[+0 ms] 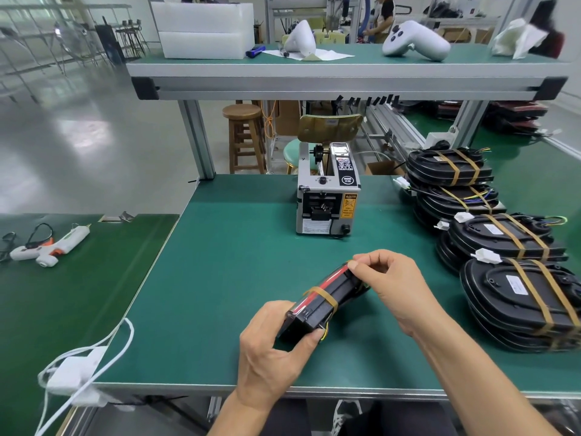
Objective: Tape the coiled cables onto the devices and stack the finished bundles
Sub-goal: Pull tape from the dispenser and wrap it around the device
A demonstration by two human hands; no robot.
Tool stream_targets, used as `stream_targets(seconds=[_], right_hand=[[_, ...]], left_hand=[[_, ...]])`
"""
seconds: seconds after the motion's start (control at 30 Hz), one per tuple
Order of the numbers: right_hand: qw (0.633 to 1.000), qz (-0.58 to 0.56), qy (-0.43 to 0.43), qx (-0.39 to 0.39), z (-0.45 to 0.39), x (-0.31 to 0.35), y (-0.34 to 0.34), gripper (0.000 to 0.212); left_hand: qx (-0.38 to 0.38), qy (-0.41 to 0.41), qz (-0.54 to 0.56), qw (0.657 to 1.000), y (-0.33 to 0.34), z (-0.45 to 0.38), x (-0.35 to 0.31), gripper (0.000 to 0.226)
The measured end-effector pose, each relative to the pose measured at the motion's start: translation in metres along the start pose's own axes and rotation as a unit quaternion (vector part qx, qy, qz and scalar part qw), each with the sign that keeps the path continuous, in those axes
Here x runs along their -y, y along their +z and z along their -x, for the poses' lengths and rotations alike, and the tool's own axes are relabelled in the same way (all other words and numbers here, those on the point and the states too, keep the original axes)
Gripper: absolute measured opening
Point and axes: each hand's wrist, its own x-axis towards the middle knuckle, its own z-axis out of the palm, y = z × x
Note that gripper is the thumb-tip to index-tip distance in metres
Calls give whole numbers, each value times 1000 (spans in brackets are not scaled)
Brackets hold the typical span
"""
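A flat black device (317,306) stands tilted on its edge above the green table (226,262), with red and yellow-green wires along it and one tan tape strip (323,295) wrapped across its middle. My left hand (270,350) grips its near end from below. My right hand (390,284) pinches its far upper end, thumb and forefinger pressed on the edge. Stacks of finished bundles (515,294), each a black device with two tan tape bands, line the table's right side, reaching back to the far stack (449,168).
A grey automatic tape dispenser (327,196) stands at the table's middle back. A white glue gun (50,247) lies on the left bench, and a white power adapter with cord (75,372) lies at the near left corner. An overhead shelf (345,77) carries white controllers and foam.
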Motion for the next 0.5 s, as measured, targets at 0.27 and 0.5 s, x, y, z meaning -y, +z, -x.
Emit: stream_targets(seconds=[0.27,0.5], right_hand=[[999,24,-20,-24,0,-8,4,6],[999,-3,-36,-20,5,-14,7,20]], left_hand=[[-2,0,-2,1000,-1,-1,0,26],[1,2,0,1000,-1,0,-1,28]])
